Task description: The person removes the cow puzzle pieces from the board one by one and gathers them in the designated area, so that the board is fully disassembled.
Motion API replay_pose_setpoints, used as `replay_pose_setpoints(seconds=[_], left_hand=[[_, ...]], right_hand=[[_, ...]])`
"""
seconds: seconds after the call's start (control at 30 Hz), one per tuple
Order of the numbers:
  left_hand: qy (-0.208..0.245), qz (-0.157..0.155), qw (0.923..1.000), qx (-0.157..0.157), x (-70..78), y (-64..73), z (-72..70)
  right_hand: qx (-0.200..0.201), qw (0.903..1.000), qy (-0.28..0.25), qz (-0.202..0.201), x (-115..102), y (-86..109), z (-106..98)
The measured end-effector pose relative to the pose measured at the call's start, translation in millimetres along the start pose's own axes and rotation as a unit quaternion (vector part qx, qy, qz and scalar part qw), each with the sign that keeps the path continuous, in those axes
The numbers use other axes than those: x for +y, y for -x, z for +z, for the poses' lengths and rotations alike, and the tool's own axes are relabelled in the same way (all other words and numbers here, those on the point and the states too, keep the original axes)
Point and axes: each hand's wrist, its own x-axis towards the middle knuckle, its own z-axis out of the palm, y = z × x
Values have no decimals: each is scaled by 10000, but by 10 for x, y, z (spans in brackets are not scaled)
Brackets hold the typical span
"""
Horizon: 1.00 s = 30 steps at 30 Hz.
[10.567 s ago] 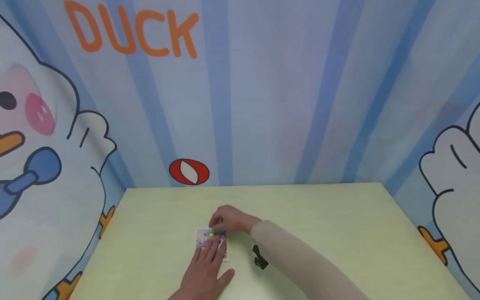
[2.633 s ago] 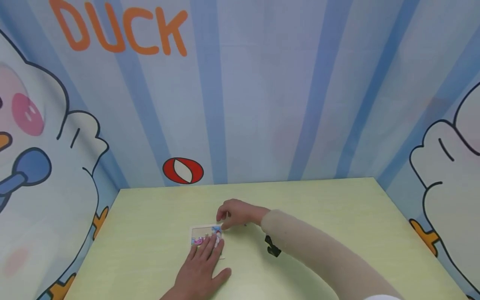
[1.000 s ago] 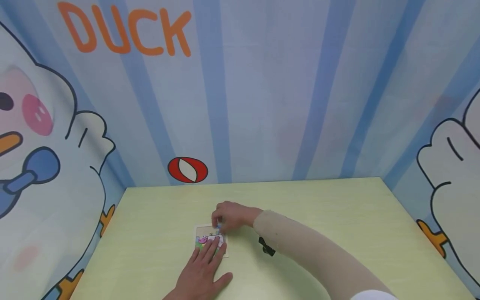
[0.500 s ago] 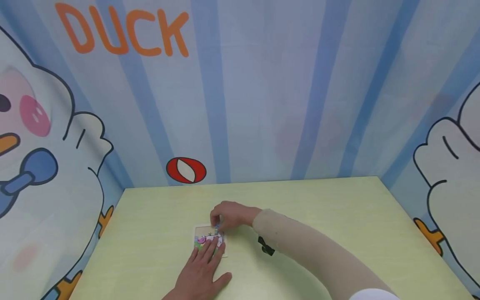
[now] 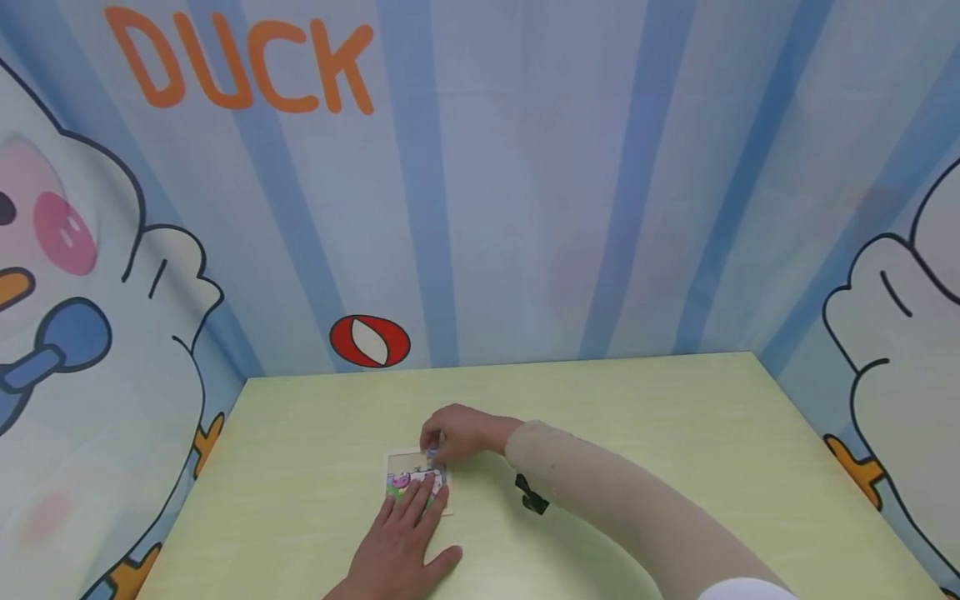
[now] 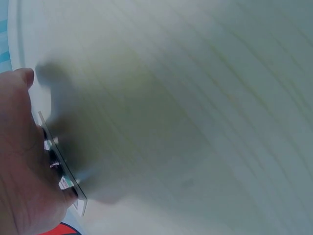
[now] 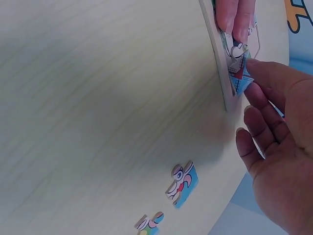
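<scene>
My left hand [image 5: 397, 546] lies spread with its fingers over a small framed jigsaw puzzle [image 5: 405, 462] on the table; they cover its lower part. A pink character shows left of the fingertips, with bare beige backing above. My right hand [image 5: 461, 433] is at the puzzle's top right corner. In the right wrist view it pinches a blue puzzle piece [image 7: 240, 81] between thumb and index finger, tilted at the frame [image 7: 220, 63], the other fingers loosely curled. In the left wrist view the puzzle's thin edge [image 6: 66, 169] shows beneath the left fingers.
Two loose puzzle pieces lie on the table beyond the frame: one blue with a white figure [image 7: 182, 183], one multicoloured [image 7: 149, 225] at the view's bottom edge. The pale yellow table [image 5: 637, 433] meets a blue striped curtain [image 5: 517, 208] with duck drawings.
Colourful pieces at the puzzle's top ten seconds ago have given way to bare backing. Since 2.6 seconds ago the right hand has moved left onto the corner; the left hand stays put.
</scene>
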Motion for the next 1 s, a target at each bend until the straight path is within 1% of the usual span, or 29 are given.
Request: replay_pose_setpoints(seconds=[0.1, 0.3, 0.47, 0.7, 0.83, 1.0], left_hand=[[54, 13, 10000, -21, 14, 4, -20], [-26, 64, 10000, 52, -15, -14, 22], [-9, 61, 10000, -23, 3, -18, -2], [-152, 20, 9999, -8, -19, -31, 38], [-131, 23, 9999, -16, -21, -32, 41], [-129, -42, 9999, -105, 11, -25, -10]], right_hand=[[32, 10000, -7, -5, 1, 6, -1], [82, 9997, -143, -153, -4, 28, 7], [106, 9993, -353, -80, -6, 60, -25], [176, 9973, -714, -39, 25, 158, -171], [153, 9972, -734, -62, 73, 244, -283], [105, 9976, -676, -62, 130, 366, -429]])
